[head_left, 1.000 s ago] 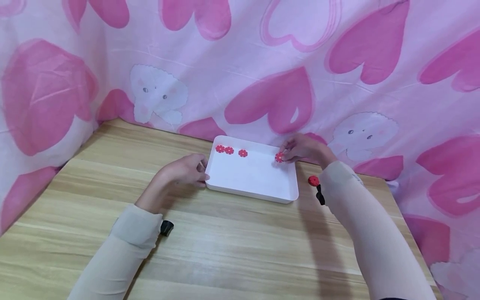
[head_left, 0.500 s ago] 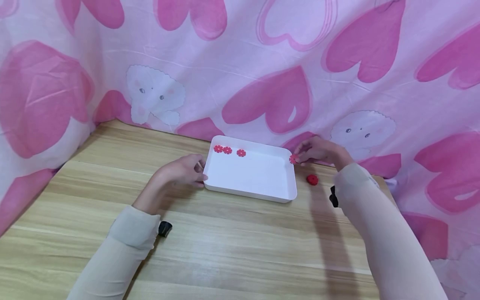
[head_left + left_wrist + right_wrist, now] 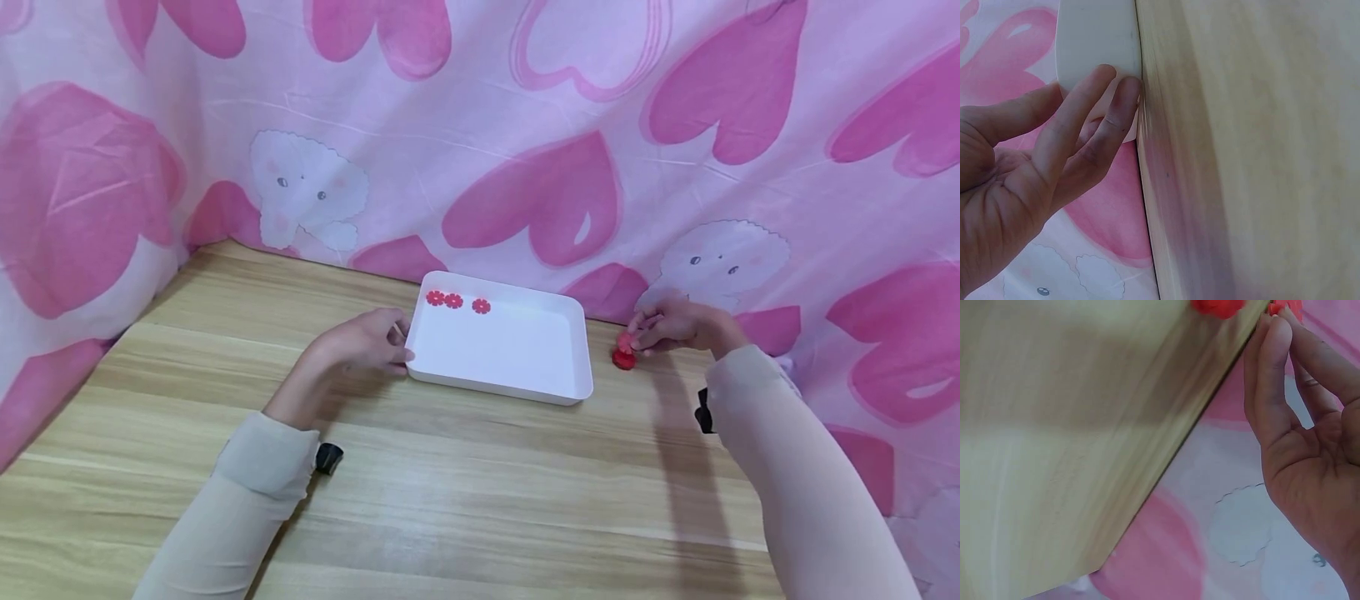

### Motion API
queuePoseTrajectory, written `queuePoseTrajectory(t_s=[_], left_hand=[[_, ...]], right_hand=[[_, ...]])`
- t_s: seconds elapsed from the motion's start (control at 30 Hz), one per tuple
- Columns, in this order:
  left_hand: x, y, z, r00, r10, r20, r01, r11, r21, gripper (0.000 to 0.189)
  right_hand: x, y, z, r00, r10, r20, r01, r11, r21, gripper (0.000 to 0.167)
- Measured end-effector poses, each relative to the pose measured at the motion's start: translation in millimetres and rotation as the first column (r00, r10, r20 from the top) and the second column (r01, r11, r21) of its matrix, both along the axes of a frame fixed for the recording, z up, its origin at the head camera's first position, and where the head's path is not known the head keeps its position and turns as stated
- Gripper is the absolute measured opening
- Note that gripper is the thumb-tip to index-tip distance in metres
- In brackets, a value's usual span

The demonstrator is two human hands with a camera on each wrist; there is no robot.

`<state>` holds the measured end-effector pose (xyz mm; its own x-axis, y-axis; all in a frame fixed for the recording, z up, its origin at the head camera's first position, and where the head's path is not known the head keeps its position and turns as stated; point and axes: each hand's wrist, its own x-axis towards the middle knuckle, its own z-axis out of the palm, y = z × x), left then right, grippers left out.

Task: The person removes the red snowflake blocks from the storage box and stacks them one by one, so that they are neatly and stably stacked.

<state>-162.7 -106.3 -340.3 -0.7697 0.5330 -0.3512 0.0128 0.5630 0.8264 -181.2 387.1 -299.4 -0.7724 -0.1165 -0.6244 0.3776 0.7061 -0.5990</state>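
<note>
In the head view a shallow white tray [image 3: 498, 346] sits at the back of the wooden table. Red flower-shaped pieces lie along its far side: two touching [image 3: 445, 299] and one apart [image 3: 481, 307]. My left hand [image 3: 367, 340] touches the tray's left end. In the left wrist view, fairly straight fingers [image 3: 1094, 125] rest against the tray's outer wall, the thumb at its rim. My right hand [image 3: 675, 325] pinches another red flower piece [image 3: 626, 342] between thumb and fingers. Just below it, a red piece or small stack [image 3: 623, 360] sits on the table, right of the tray.
A pink curtain [image 3: 536, 192] with hearts and white animals hangs behind the table [image 3: 465, 483] and along its sides. Black camera mounts show at the left wrist [image 3: 328, 458] and right wrist [image 3: 705, 411].
My right hand has carried the pinched flower piece rightward from above the tray's right end, out past its rim, to just above the red piece on the table. The left hand stays put.
</note>
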Motion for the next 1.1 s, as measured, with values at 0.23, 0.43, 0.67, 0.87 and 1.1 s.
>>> queuePoseTrajectory(t_s=[0.23,0.43,0.67,0.87,1.1], left_hand=[[1.4,-3.1,-1.3,1.000,-0.012,0.013,0.012,1.000,-0.001,0.033],[1.6,-3.8,-1.5,1.000,-0.012,0.027,0.012,1.000,0.012,0.033],[-0.6,-3.2,-1.8,1.000,-0.015,0.013,0.015,1.000,0.009,0.033],[-2.3,-4.3,-1.8,1.000,-0.021,0.018,0.021,1.000,0.018,0.034],[-3.8,-6.8,-2.1,0.999,-0.010,0.046,0.008,0.999,0.040,0.035]], right_hand=[[3.6,6.2,-10.7,0.995,-0.003,0.104,0.004,1.000,-0.012,0.025],[4.3,3.9,-13.3,0.995,-0.003,0.103,0.000,1.000,0.024,0.028],[5.4,4.5,-14.7,0.997,-0.020,0.079,0.017,0.999,0.041,0.030],[3.0,4.5,-11.3,0.999,-0.010,-0.035,0.011,1.000,0.015,0.022],[-5.9,-27.5,8.4,0.992,0.049,-0.112,-0.052,0.998,-0.022,0.031]])
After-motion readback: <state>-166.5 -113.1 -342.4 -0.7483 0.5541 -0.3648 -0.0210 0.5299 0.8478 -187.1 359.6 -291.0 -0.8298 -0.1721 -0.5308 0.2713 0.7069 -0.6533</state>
